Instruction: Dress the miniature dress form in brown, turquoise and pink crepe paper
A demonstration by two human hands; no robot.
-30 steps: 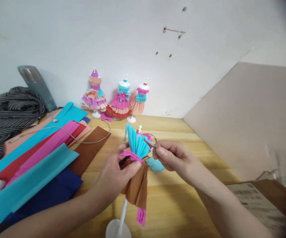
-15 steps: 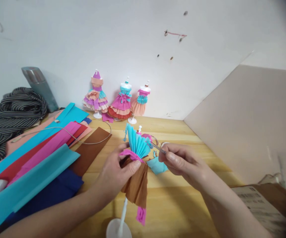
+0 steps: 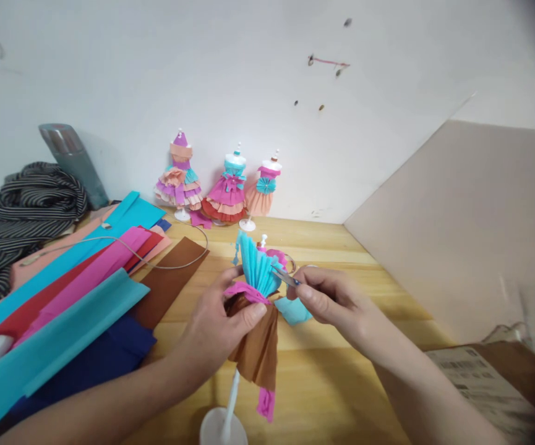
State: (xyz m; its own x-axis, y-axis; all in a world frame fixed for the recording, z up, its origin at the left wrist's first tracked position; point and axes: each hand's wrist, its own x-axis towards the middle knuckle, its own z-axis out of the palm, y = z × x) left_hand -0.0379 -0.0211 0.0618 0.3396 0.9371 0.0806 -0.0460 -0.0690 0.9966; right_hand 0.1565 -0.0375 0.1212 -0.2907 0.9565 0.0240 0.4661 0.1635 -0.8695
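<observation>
Nearest us at six o'clock, the white base (image 3: 214, 426) is cut off by the lower edge, and above it the brown skirt (image 3: 261, 346) is clasped in our left hand's (image 3: 223, 316) grip, thumb at the pink sash (image 3: 247, 290). From the teal pleats (image 3: 258, 267), our right hand (image 3: 329, 300) sits toward four o'clock, its grip pinching a metal tool (image 3: 286, 277) whose tip has just swung back over the folds, so we judge attention has returned there; contact is unclear. Our right hand partly hides the teal scrap (image 3: 292, 311), and beyond, at twelve o'clock, the pleats mask whatever lies under the white knob (image 3: 264, 239).
</observation>
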